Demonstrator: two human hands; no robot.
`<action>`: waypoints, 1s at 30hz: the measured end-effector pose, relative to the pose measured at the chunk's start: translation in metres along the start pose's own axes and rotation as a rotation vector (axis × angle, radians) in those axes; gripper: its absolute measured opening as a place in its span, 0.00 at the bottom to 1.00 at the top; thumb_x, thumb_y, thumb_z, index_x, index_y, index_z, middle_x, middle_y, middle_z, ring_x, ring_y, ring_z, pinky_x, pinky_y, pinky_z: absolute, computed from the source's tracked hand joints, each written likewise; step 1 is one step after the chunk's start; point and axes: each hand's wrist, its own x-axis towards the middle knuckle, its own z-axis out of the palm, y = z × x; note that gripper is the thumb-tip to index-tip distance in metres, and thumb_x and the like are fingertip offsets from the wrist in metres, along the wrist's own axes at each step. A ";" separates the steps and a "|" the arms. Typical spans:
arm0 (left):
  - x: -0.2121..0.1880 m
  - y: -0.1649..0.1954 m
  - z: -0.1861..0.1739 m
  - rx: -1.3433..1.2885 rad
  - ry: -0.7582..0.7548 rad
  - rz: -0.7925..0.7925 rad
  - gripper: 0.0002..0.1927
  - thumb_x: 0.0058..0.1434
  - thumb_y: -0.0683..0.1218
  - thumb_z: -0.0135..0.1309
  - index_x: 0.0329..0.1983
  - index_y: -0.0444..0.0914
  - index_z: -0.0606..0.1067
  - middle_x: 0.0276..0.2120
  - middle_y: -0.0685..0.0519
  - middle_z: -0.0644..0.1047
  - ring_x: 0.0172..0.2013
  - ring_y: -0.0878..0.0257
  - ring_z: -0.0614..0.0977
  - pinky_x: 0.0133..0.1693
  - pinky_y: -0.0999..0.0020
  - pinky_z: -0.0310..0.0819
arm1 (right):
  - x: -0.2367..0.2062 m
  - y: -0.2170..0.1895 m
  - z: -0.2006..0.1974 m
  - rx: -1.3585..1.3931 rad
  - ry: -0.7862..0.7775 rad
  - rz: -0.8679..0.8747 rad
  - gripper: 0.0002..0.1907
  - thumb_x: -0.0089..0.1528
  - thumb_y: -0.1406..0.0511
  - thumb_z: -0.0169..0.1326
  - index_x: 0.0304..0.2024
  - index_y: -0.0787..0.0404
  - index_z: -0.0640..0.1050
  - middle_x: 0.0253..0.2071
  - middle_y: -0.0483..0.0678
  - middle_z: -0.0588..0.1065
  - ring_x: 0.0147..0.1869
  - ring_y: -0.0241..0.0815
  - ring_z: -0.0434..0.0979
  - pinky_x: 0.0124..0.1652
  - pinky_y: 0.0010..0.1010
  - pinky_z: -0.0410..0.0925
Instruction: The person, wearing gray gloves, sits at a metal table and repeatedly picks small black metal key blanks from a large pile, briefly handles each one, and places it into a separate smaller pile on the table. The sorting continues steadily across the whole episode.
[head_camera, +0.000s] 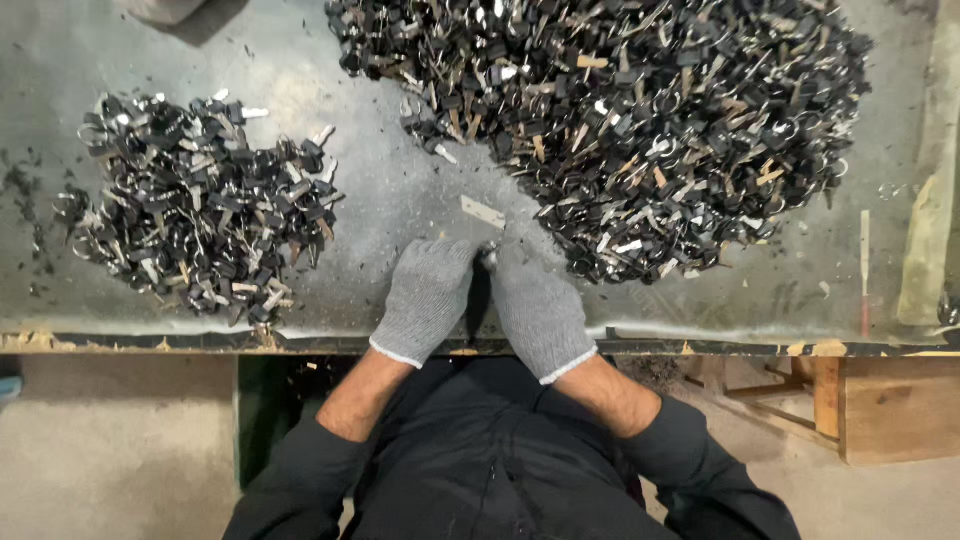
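- While both gloved hands meet at the near edge of the table (380, 200), their fingertips come together over a small metal piece (489, 257) that shows between them.
- The left hand (425, 298), in a grey knit glove, is curled, its fingers bent toward the piece.
- The right hand (538, 305), in the same kind of glove, is curled too and presses close against the left at the fingertips; how firmly either pinches the piece I cannot tell.
- Just beyond the fingers lies a single pale flat strip (483, 212) on the bare metal.
- A big pile (640, 120) of dark keys and rings spreads across the far right of the table, its near edge just beside the right hand.
- A smaller pile (200, 210) of the same dark keys sits on the left, well apart from the hands.
- Dark sleeves cover both forearms.
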 end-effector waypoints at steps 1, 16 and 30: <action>0.001 0.000 -0.001 0.010 -0.025 -0.015 0.12 0.59 0.39 0.56 0.47 0.38 0.76 0.37 0.46 0.78 0.40 0.48 0.79 0.45 0.52 0.71 | 0.002 -0.001 -0.002 -0.023 -0.032 -0.001 0.15 0.71 0.61 0.50 0.53 0.65 0.69 0.32 0.56 0.78 0.32 0.55 0.82 0.28 0.43 0.75; 0.004 -0.001 0.000 -0.017 -0.027 -0.022 0.12 0.58 0.39 0.54 0.46 0.38 0.74 0.37 0.46 0.76 0.40 0.47 0.78 0.44 0.52 0.69 | 0.002 0.005 0.007 -0.076 0.058 -0.077 0.11 0.69 0.63 0.51 0.47 0.65 0.70 0.25 0.57 0.78 0.26 0.57 0.81 0.23 0.44 0.73; 0.006 0.006 -0.006 0.013 -0.087 -0.037 0.15 0.57 0.40 0.56 0.48 0.38 0.76 0.36 0.45 0.75 0.40 0.47 0.78 0.44 0.53 0.69 | 0.006 0.011 -0.001 -0.088 0.037 -0.131 0.14 0.68 0.65 0.49 0.52 0.68 0.70 0.34 0.59 0.79 0.30 0.55 0.83 0.24 0.42 0.74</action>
